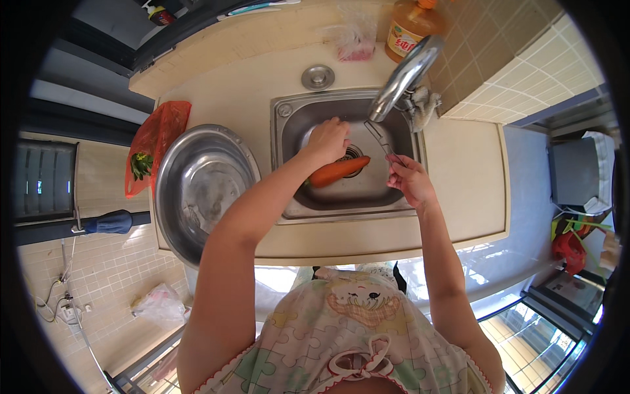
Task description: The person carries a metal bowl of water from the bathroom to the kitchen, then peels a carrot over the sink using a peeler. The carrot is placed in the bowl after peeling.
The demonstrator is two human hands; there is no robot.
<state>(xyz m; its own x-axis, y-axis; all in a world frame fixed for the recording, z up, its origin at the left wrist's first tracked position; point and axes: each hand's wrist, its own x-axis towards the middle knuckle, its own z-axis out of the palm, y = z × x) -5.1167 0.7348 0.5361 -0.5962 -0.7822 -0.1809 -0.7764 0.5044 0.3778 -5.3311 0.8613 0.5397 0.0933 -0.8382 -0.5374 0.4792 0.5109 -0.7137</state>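
An orange carrot (339, 172) lies in the stainless steel sink (315, 215), partly over the drain strainer (351, 151). My left hand (329, 140) hovers above the sink just behind the carrot, its fingers curled downward. Whether anything is inside those fingers is hidden. In my right hand (412, 180), at the sink's right side, is the handle of a slim metal peeler (378, 134). The peeler's head points up and left, below the mouth of the chrome faucet (403, 81).
A large metal basin (206, 192) stands left of the sink, overhanging the counter's front edge. Beside it a red plastic bag (165, 138) holds greens. Behind the sink are a drain plug (318, 77), a clear plastic bag (357, 47) and an orange bottle (408, 32). A cloth (424, 106) hangs by the faucet.
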